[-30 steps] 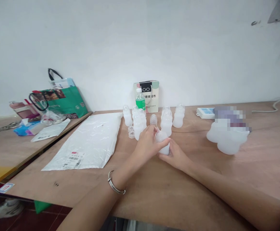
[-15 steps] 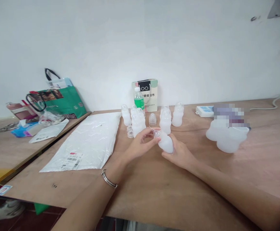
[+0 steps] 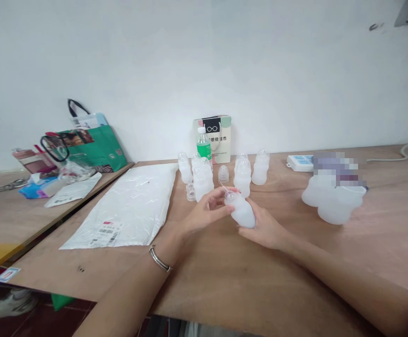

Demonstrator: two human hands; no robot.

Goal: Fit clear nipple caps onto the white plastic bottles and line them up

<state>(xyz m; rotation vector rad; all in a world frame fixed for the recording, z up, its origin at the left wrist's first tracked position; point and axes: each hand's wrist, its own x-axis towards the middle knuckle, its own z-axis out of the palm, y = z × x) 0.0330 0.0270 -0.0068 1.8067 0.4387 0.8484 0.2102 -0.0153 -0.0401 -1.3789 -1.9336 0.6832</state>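
Over the middle of the table, a frosted white baby bottle point(image 3: 243, 214) is held tilted, its top leaning to the left. My right hand point(image 3: 267, 228) wraps round the lower body. At the top end, the fingers of my left hand point(image 3: 209, 208) close round the clear collar and teat point(image 3: 229, 195), from which a thin clear stem sticks up. Behind my hands, capped bottles stand in two groups, one on the left point(image 3: 203, 180) and one on the right point(image 3: 242, 177). Between them sits a clear dome cap point(image 3: 223, 173). Small clear rings point(image 3: 190, 192) are stacked beside the left group.
A white mailing bag point(image 3: 127, 206) lies flat on the left. Uncapped frosted bottles point(image 3: 339, 208) rest on the right, near a white box-like device point(image 3: 300, 163). By the wall stand a green-labelled drink bottle point(image 3: 204, 146) and a paper bag point(image 3: 224, 152). A green bag point(image 3: 109, 150) occupies the side table.
The view has shifted slightly. Both hands keep their hold on the bottle, which looks a little more tilted and lower; little else differs.
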